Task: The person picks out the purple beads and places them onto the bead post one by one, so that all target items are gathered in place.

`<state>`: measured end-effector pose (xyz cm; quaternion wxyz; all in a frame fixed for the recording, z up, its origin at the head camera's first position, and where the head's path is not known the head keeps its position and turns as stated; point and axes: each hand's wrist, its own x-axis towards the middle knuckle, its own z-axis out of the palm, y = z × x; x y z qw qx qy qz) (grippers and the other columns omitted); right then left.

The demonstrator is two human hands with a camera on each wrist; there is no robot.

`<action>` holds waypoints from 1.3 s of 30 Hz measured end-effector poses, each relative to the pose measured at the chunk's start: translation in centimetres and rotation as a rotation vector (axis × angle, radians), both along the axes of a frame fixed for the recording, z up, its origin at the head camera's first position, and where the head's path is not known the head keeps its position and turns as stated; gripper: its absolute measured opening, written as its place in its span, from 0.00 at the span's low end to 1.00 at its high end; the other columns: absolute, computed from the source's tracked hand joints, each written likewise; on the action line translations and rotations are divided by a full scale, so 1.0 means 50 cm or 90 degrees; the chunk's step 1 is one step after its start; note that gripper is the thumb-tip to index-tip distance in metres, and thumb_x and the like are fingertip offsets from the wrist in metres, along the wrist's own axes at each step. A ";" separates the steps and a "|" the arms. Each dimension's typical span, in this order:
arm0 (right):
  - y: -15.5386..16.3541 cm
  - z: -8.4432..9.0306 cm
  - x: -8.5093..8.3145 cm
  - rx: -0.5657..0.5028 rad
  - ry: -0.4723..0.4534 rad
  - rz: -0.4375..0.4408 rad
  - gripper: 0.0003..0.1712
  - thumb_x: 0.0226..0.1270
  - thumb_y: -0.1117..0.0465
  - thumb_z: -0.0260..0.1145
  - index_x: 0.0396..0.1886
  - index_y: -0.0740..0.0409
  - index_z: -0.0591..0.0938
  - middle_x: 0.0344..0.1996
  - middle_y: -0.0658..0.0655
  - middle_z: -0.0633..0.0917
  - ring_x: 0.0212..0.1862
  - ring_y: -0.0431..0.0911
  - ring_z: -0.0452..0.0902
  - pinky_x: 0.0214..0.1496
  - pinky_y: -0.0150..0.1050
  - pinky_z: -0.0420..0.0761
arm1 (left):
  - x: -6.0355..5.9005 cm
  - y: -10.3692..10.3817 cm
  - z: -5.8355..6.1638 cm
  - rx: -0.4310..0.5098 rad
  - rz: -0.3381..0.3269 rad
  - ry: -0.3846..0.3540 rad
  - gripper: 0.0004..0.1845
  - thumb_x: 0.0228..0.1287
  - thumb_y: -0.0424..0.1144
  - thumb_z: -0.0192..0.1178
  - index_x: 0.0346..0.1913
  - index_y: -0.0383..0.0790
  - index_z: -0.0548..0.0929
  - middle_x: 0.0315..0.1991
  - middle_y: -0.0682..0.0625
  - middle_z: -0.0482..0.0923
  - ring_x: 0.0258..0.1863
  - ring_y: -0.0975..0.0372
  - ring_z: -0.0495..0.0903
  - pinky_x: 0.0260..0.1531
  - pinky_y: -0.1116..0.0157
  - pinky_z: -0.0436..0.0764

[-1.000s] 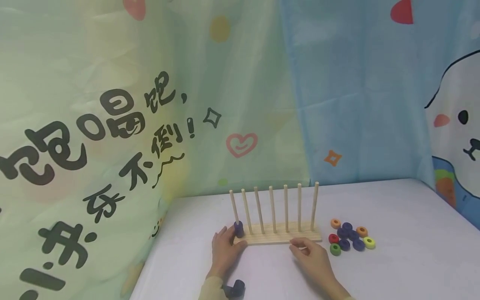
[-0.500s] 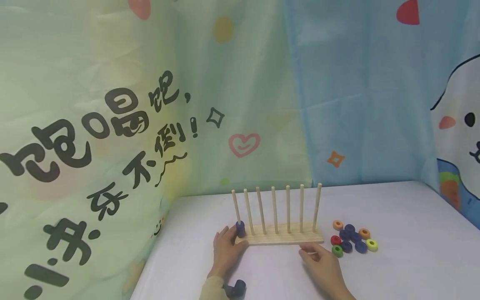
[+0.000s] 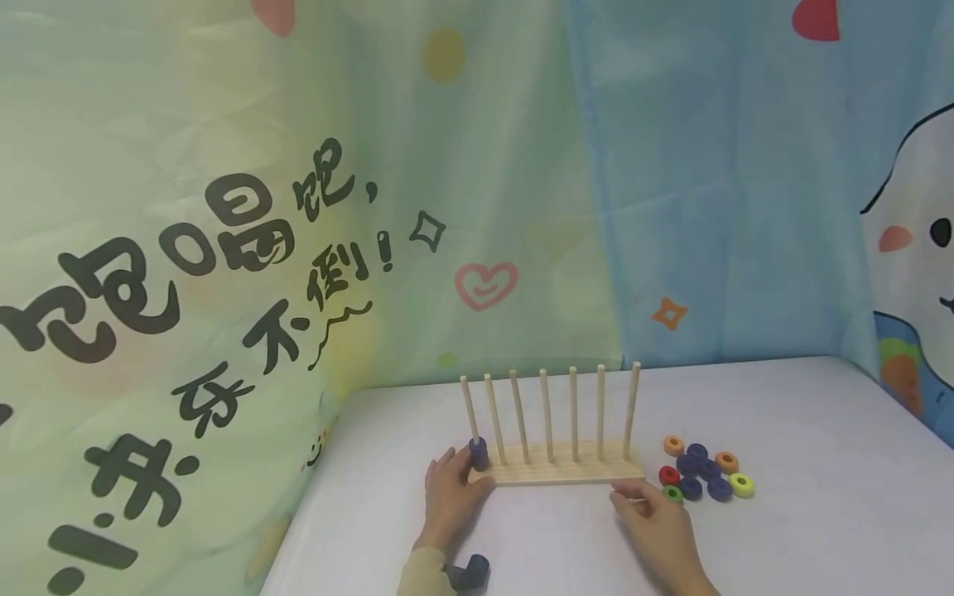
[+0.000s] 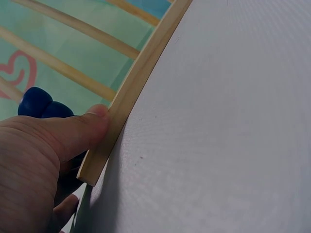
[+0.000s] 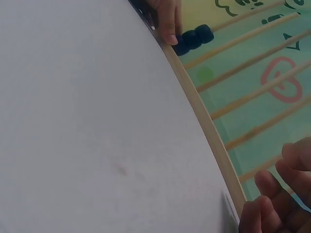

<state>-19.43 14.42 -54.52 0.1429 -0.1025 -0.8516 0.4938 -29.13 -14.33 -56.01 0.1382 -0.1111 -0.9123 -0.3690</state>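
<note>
A wooden peg rack (image 3: 559, 473) with a row of upright pegs stands on the white table. My left hand (image 3: 450, 497) grips its left end, the thumb (image 4: 99, 114) lying on the front edge. Dark blue beads (image 3: 479, 455) are stacked on the leftmost peg, right beside that hand; the right wrist view shows three of them. The other pegs are bare. My right hand (image 3: 659, 526) is just in front of the rack's right end, fingers (image 5: 267, 187) loosely bent and nothing visible between them. It partly covers a green bead (image 3: 673, 494).
Right of the rack lies a loose cluster of beads: several blue ones (image 3: 720, 489), a red one (image 3: 669, 475), a yellow one (image 3: 741, 484) and two orange ones (image 3: 726, 462). A printed curtain (image 3: 522, 207) hangs behind the table (image 3: 551, 538). A dark device sits at the left wrist.
My right hand has moved to the right along the rack's front, toward the loose beads. The left hand keeps its grip on the rack. The head view has shifted slightly.
</note>
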 end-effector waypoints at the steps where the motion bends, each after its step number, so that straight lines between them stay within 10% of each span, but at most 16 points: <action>1: 0.001 0.001 0.000 0.002 0.006 -0.003 0.10 0.65 0.58 0.68 0.44 0.55 0.85 0.41 0.55 0.88 0.31 0.34 0.78 0.36 0.29 0.78 | 0.000 0.000 0.001 -0.001 0.000 0.002 0.25 0.52 0.47 0.71 0.54 0.45 0.82 0.57 0.44 0.80 0.65 0.39 0.68 0.69 0.37 0.51; 30: 0.113 0.005 0.010 0.017 -0.035 -0.184 0.13 0.66 0.56 0.66 0.48 0.54 0.84 0.29 0.53 0.86 0.25 0.38 0.75 0.24 0.30 0.71 | -0.002 0.001 -0.008 0.000 0.008 -0.025 0.27 0.52 0.48 0.71 0.57 0.49 0.81 0.59 0.47 0.80 0.67 0.42 0.67 0.71 0.38 0.48; 39: 0.136 0.008 0.007 0.048 0.022 -0.190 0.14 0.64 0.64 0.65 0.49 0.58 0.83 0.46 0.61 0.87 0.25 0.30 0.76 0.26 0.23 0.73 | -0.004 0.000 -0.002 0.008 0.003 -0.030 0.25 0.53 0.47 0.71 0.55 0.48 0.82 0.60 0.46 0.79 0.67 0.41 0.66 0.71 0.38 0.47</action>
